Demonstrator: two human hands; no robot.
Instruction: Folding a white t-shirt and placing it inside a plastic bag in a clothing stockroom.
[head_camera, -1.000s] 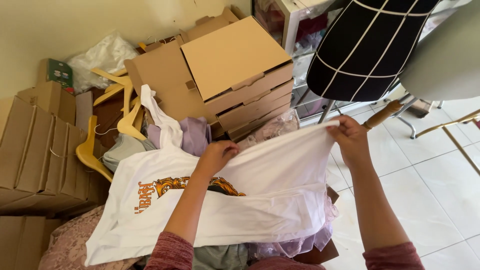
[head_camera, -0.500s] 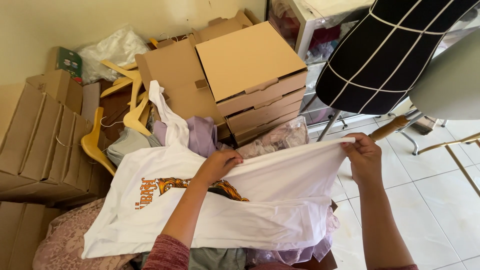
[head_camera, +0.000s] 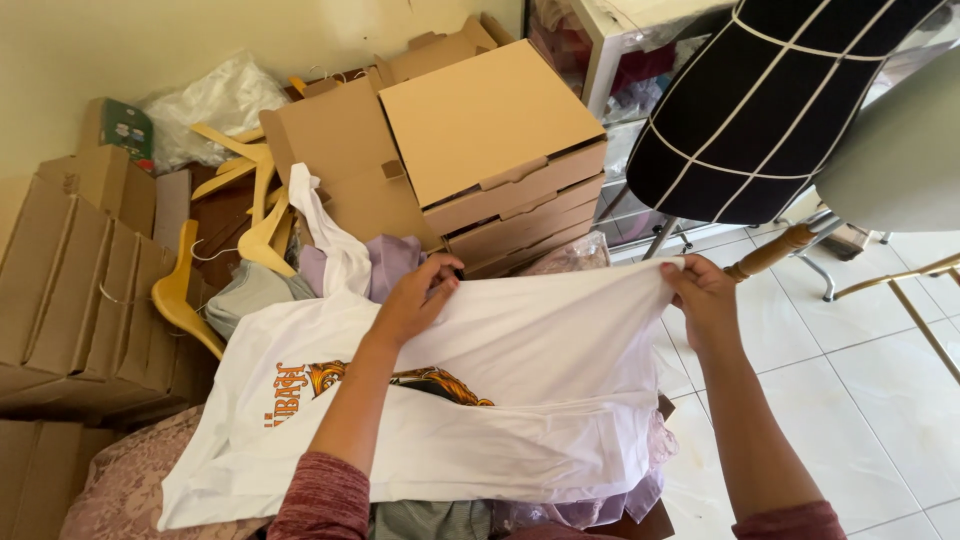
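Fold barely begun: left hand (head_camera: 415, 300) and right hand (head_camera: 703, 295) both pinch white t-shirt (head_camera: 520, 400) top edge taut, body draped below grip, unfolded over clothes pile (head_camera: 390, 262).

Bright daylight enters from the right. The floor tiles (head_camera: 880, 370) show pale glare. The white shirt (head_camera: 520, 370) is near overexposure, with soft shadows in its folds. Focus is sharp throughout. The cardboard boxes (head_camera: 60, 300) at the left edge bow slightly.
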